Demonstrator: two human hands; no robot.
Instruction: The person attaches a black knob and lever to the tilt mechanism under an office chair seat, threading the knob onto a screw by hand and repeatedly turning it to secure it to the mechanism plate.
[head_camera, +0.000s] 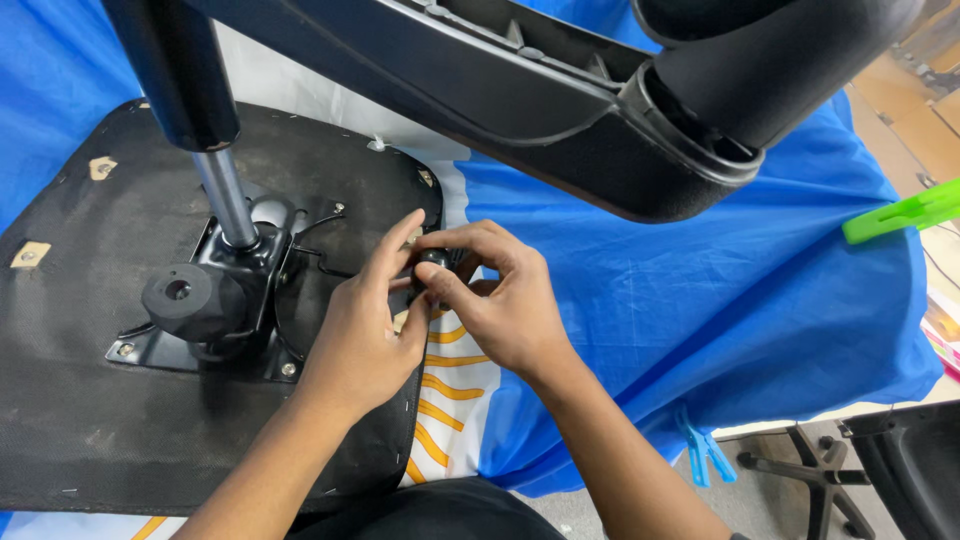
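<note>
Both your left hand (365, 320) and right hand (505, 300) pinch the small black knob-like part (432, 262) at the upturned black fabric-covered seat base (80, 400) edge — loosen either grip and it likely drops off.

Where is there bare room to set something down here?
Free: blue cloth right of the right hand, under the chair arm; seat underside below the metal plate. Crowded: seat edge, where the left hand meets the right.

Probably workshop: upturned chair seat (150, 330)
</note>
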